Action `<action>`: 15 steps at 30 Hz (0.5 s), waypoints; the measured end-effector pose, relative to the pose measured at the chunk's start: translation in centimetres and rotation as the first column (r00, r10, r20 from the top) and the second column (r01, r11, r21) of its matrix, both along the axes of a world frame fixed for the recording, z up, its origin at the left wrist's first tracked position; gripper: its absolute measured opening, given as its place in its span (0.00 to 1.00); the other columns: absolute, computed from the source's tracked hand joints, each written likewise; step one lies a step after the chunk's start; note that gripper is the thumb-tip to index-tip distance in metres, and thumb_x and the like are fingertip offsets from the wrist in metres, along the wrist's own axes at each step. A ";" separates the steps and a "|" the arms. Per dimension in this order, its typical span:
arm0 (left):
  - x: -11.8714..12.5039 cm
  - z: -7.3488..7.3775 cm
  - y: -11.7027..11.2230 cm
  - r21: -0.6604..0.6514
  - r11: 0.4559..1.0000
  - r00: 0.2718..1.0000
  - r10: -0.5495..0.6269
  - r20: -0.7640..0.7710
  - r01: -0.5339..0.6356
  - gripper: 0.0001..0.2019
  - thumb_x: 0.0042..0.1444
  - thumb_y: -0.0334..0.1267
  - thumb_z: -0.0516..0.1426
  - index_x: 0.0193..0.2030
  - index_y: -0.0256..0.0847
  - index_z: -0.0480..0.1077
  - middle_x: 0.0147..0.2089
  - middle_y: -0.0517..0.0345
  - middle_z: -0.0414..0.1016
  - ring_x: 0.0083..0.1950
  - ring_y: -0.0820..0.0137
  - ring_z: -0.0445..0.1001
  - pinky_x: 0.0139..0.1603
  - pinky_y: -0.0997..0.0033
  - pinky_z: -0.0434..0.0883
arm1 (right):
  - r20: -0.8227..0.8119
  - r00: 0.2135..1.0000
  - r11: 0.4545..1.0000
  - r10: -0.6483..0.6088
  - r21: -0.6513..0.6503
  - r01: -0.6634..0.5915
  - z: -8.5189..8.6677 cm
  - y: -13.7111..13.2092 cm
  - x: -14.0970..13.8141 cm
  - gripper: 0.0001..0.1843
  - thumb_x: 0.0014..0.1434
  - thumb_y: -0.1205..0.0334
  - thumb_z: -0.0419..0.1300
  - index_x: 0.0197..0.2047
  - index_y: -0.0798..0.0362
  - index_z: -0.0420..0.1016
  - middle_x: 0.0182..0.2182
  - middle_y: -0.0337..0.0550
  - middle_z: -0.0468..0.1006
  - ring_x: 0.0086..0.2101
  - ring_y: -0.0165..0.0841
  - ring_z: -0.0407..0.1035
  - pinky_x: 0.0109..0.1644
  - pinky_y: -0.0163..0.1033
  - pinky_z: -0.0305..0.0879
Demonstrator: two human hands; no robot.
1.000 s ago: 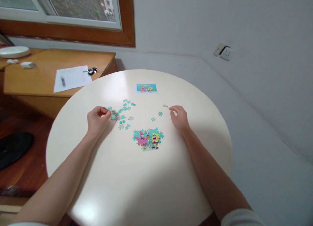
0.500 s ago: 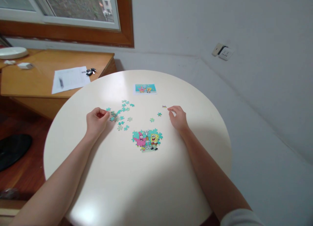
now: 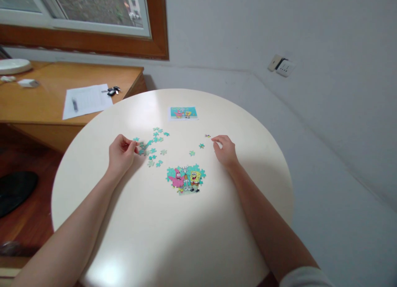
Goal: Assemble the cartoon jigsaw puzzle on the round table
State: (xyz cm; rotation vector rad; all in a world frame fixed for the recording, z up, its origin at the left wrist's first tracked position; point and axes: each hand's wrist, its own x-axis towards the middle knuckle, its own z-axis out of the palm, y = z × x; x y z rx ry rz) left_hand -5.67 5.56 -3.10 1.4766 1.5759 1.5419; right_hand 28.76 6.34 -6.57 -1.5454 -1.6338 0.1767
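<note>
Slightly apart, R fingers point(image 3: 219, 138) nr pc point(image 3: 207, 136)

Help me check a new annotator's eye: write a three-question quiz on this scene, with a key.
1. Which of the hands is nearer the large group of loose pieces?
2. True or false: the picture card lies farther away than the partly assembled puzzle.
3. What is the main colour of the figure furthest left on that puzzle? A) black B) pink C) purple

Key: 1. The left hand. 2. True. 3. B.
</note>
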 end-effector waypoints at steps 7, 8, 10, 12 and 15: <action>0.4 0.3 -0.2 0.011 0.999 0.999 -0.039 0.030 0.039 0.10 0.48 0.37 0.57 0.26 0.44 0.56 0.21 0.64 0.72 0.17 0.74 0.67 0.20 0.73 0.64 | 0.014 1.000 1.000 0.019 -0.014 -0.019 0.0 0.0 0.1 0.13 0.52 0.67 0.53 0.36 0.51 0.77 0.40 0.47 0.78 0.44 0.39 0.72 0.57 0.50 0.65; 0.4 0.3 -0.2 0.003 0.999 0.999 -0.040 0.031 0.040 0.10 0.48 0.38 0.57 0.26 0.44 0.56 0.20 0.64 0.71 0.17 0.74 0.66 0.20 0.73 0.64 | 0.016 1.000 1.000 0.020 -0.019 -0.020 0.0 0.0 0.1 0.13 0.52 0.67 0.53 0.36 0.51 0.77 0.40 0.47 0.78 0.44 0.39 0.72 0.57 0.50 0.65; 0.3 0.3 -0.3 -0.011 0.999 0.999 -0.043 0.033 0.043 0.11 0.47 0.39 0.58 0.26 0.44 0.56 0.20 0.65 0.71 0.17 0.74 0.66 0.20 0.73 0.64 | 0.017 1.000 1.000 0.019 -0.020 -0.019 0.0 0.0 0.2 0.12 0.52 0.67 0.53 0.36 0.50 0.77 0.40 0.47 0.78 0.44 0.39 0.72 0.56 0.50 0.65; 0.3 0.3 -0.3 -0.011 0.999 0.999 -0.040 0.028 0.041 0.12 0.46 0.40 0.59 0.25 0.44 0.56 0.20 0.65 0.71 0.17 0.74 0.66 0.20 0.73 0.64 | 0.015 1.000 1.000 0.015 -0.011 -0.014 0.0 0.0 0.2 0.12 0.52 0.67 0.53 0.35 0.50 0.77 0.40 0.47 0.78 0.44 0.38 0.72 0.56 0.50 0.65; 0.1 0.0 -0.1 -0.013 0.999 0.999 -0.043 0.028 0.043 0.12 0.44 0.41 0.60 0.23 0.43 0.58 0.20 0.63 0.72 0.19 0.74 0.67 0.21 0.73 0.65 | 0.010 1.000 1.000 0.015 -0.004 -0.015 0.1 0.0 0.1 0.13 0.52 0.67 0.53 0.35 0.50 0.78 0.40 0.46 0.78 0.44 0.38 0.72 0.57 0.50 0.65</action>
